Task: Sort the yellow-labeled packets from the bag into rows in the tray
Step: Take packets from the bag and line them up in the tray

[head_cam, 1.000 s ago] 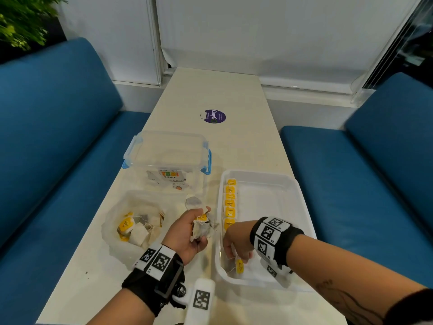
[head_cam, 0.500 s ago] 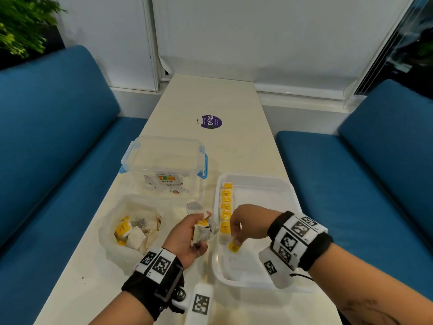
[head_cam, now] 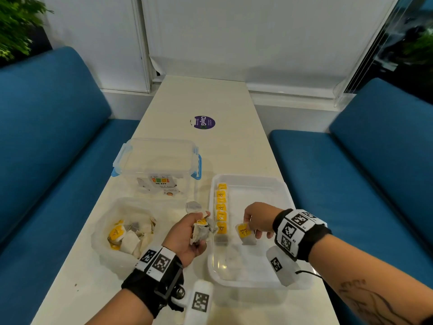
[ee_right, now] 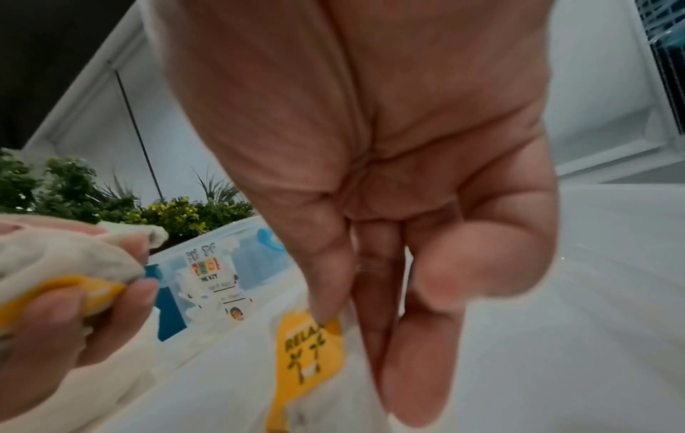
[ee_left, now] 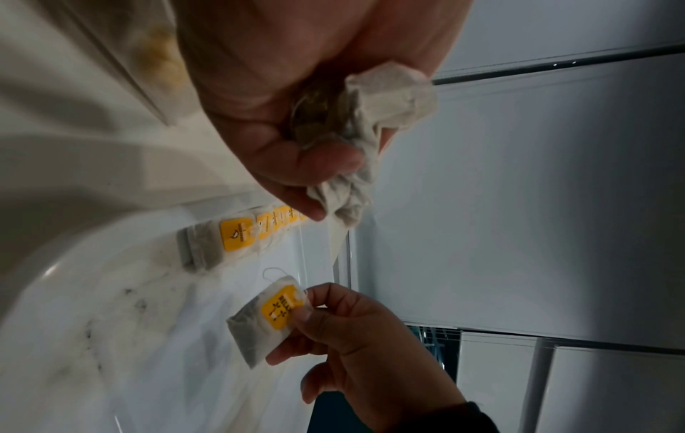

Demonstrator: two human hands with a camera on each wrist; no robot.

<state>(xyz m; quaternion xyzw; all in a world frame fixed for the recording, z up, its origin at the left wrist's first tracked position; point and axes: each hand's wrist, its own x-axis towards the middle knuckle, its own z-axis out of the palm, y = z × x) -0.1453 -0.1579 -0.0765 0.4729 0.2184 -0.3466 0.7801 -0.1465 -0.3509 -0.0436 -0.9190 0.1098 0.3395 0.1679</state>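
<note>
A white tray (head_cam: pixel 276 191) lies on the table with a row of yellow-labeled packets (head_cam: pixel 221 208) along its left wall. My right hand (head_cam: pixel 256 220) pinches one yellow-labeled packet (head_cam: pixel 244 233) above the tray, just right of the row's near end; the same packet (ee_left: pixel 272 315) shows in the left wrist view and its label (ee_right: pixel 309 348) in the right wrist view. My left hand (head_cam: pixel 187 233) grips a bunch of packets (head_cam: pixel 203 232) left of the tray. The clear bag (head_cam: pixel 110 233) at the left holds several more packets.
A clear lidded box with blue clips (head_cam: pixel 159 165) stands behind the bag. One loose grey packet (head_cam: pixel 193 206) lies between box and tray. A purple sticker (head_cam: pixel 204 122) marks the table further back. Blue benches flank the narrow table on both sides.
My right hand has lifted its packet from the near part of the tray and carried it away from me and to the right, beside the row's end. The left hand keeps its bunch.
</note>
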